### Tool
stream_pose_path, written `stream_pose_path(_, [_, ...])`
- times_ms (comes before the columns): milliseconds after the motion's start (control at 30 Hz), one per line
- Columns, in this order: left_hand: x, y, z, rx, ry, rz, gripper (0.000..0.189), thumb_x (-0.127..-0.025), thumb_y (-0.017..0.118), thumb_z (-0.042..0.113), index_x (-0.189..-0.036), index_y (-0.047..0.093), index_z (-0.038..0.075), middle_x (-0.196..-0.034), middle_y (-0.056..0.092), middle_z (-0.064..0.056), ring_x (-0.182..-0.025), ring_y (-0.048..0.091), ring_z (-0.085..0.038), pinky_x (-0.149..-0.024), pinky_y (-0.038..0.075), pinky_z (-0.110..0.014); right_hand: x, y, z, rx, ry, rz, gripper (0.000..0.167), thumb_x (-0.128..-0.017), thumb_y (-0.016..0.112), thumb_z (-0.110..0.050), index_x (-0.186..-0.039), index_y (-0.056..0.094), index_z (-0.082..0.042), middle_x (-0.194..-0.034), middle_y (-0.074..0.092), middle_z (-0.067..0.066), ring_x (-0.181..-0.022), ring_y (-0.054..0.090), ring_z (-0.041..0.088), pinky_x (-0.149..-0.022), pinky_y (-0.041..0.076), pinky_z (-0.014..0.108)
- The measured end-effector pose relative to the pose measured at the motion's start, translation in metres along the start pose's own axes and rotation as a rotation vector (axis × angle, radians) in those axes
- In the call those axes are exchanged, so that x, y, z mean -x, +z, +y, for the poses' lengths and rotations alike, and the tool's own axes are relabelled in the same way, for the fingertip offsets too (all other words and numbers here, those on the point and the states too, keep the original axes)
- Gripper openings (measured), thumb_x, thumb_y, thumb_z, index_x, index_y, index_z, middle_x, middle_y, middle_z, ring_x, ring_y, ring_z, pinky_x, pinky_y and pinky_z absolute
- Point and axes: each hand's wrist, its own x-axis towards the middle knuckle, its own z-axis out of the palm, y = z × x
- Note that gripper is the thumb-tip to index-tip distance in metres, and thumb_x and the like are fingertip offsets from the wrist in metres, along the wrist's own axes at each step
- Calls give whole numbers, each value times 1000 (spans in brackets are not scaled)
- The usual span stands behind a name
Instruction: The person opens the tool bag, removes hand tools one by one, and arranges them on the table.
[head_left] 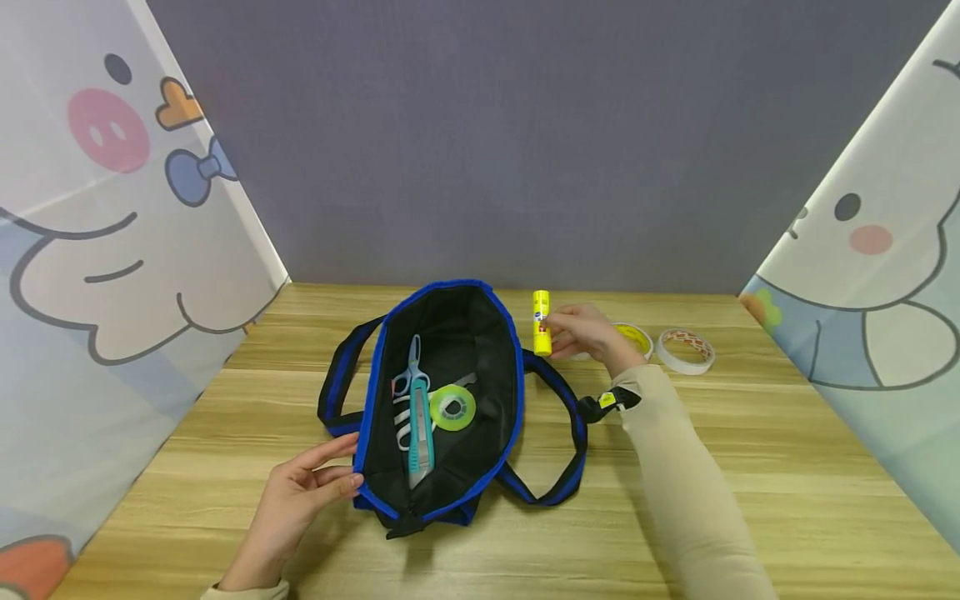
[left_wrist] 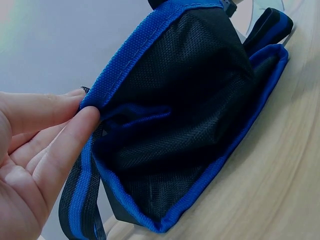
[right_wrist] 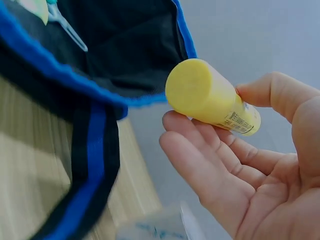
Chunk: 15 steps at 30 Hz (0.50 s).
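Glue stick in the head view sits between the thumb and fingers of the right grip, just right of the bag's far right rim and beyond the loop of the right strap. The bag gapes on the table, with scissors, a teal cutter and green tape inside. The left grip pinches the rim at the near left. A white tape roll lies to the right of the right grip. For good handling, I would keep that wrist clear of the strap, which could snag it, and the fingers away from the cutter's blade.

Left wrist view: thumb and finger nip the blue edge, with a fold of trimmed cloth just inside. A steady, light pinch should serve best; tugging might pinch the mouth narrower or drag the bag.

Right wrist view: the thumb presses one side of the stick, fingertips support the other, and the broad yellow end faces the bag. Smooth plastic may roll in so light a hold, so even pressure seems wiser than a squeeze.
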Motion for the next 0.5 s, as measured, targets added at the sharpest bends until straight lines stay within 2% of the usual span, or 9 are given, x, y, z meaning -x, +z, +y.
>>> stream_pose_path(200, [0, 0, 1, -9, -14, 7, 49, -84, 63, -22, -127, 66, 0, -120, 70, 4, -89, 72, -14, -70, 61, -30, 9, -24, 7, -27, 8, 15, 57, -98, 53, -16, -143, 37, 16, -109, 53, 25, -66, 70, 19, -73, 62, 38])
stream_pose_path(500, [-1, 0, -1, 12, 16, -20, 50, -84, 61, -24, -128, 66, 0, -120, 70, 2, -90, 72, -14, -70, 61, -30, 26, -54, 15, -68, 5, 57, 64, -99, 50, -19, -145, 27, 19, -112, 44, 23, -70, 70, 20, -72, 62, 36])
